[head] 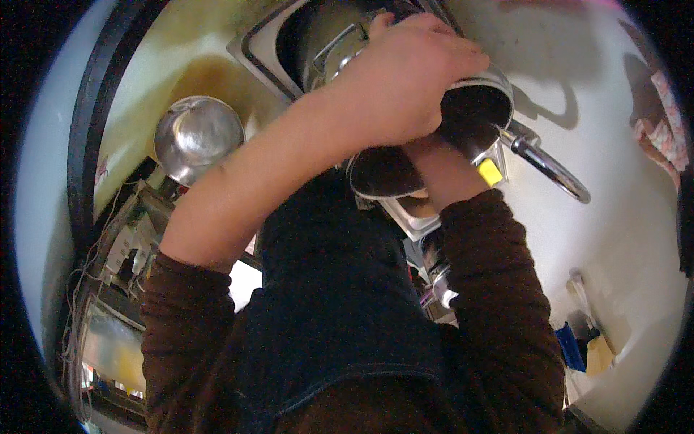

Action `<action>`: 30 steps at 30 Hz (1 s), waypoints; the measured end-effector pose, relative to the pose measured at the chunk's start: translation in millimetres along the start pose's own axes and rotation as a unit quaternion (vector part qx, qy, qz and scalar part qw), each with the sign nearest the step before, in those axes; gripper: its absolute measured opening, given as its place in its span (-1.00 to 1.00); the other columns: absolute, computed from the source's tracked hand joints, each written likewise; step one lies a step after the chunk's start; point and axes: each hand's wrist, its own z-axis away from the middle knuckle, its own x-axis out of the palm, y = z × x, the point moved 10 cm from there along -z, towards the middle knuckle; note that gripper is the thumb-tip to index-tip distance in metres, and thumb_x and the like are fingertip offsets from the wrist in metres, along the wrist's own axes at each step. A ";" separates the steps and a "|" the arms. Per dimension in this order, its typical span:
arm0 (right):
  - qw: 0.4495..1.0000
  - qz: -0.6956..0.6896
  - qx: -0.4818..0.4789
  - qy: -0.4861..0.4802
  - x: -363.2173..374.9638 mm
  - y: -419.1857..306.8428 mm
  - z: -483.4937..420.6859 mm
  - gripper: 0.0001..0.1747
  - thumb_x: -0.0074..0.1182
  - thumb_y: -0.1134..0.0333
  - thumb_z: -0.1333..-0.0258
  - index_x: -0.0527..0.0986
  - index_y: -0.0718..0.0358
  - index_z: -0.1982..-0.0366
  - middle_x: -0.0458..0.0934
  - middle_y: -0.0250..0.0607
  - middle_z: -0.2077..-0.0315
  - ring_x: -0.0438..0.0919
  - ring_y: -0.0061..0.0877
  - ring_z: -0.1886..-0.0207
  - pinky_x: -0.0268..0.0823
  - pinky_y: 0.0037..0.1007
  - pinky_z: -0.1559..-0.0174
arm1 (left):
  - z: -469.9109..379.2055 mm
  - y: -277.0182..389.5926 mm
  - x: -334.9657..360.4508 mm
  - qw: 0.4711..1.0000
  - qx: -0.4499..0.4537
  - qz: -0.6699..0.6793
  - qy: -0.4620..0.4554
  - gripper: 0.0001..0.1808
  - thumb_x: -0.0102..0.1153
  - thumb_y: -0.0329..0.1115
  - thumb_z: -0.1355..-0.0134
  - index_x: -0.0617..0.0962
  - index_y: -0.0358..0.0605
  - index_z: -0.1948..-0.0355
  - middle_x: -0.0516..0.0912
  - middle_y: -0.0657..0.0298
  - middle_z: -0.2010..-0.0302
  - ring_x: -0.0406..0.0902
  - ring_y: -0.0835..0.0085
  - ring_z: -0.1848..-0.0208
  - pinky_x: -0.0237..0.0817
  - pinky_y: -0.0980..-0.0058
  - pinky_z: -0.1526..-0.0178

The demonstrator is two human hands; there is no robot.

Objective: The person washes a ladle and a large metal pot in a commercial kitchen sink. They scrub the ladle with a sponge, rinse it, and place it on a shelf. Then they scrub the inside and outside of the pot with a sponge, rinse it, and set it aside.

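Note:
A metal pan (477, 116) with a dark interior is tilted in front of me, its shiny handle (553, 168) pointing right with no hand on it. My left hand (415, 70) lies across the far rim and appears closed on it; several fingertips are hidden. Crossing the dark interior, my right forearm passes beneath my left arm, which hides the right hand. Behind the pan is a metal sink (265, 51) with a bent metal handle (339, 46) in it. A yellow block, perhaps a sponge (490, 172), sits just beyond my right forearm.
A shiny round metal vessel (200, 135) is left of my left forearm. Part of a metal tray or basin (404, 217) shows under the pan. Cables (81, 293) run along the left. A blue object (569, 347) stands at lower right, and patterned cloth (669, 119) is at far right.

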 end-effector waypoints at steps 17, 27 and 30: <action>0.987 0.142 0.074 -0.020 -89.7 3.2 99.4 -0.64 -0.04 0.35 -0.25 0.59 0.28 -0.01 0.60 0.10 -0.06 0.56 -0.11 -0.12 0.40 -0.10 -0.21 | -17.1 -21.4 34.0 0.992 -0.010 -0.063 -0.110 -0.44 0.15 -0.57 0.03 0.69 0.08 -0.05 0.75 0.07 0.04 0.64 0.00 -0.12 0.40 -0.30 -0.02; 0.978 0.147 0.089 -0.121 -101.2 -16.3 131.9 -0.68 0.09 0.35 -0.12 0.64 0.31 0.11 0.67 0.11 0.07 0.61 -0.03 -0.08 0.50 -0.03 -0.02 | -76.1 7.4 68.1 0.972 0.123 -0.024 -0.198 -0.43 0.10 -0.53 -0.05 0.70 -0.03 -0.13 0.76 -0.04 0.03 0.66 -0.08 -0.11 0.47 -0.03 -0.15; 0.985 -0.174 0.004 0.010 -112.4 -71.8 134.1 -0.60 0.06 0.34 -0.14 0.61 0.29 0.00 0.65 0.09 0.00 0.60 -0.01 -0.10 0.49 -0.06 -0.09 | -93.4 -2.4 118.2 0.936 0.140 -0.082 -0.311 -0.48 0.09 -0.50 -0.07 0.71 -0.11 -0.10 0.76 0.00 -0.01 0.65 -0.06 -0.14 0.47 0.03 -0.18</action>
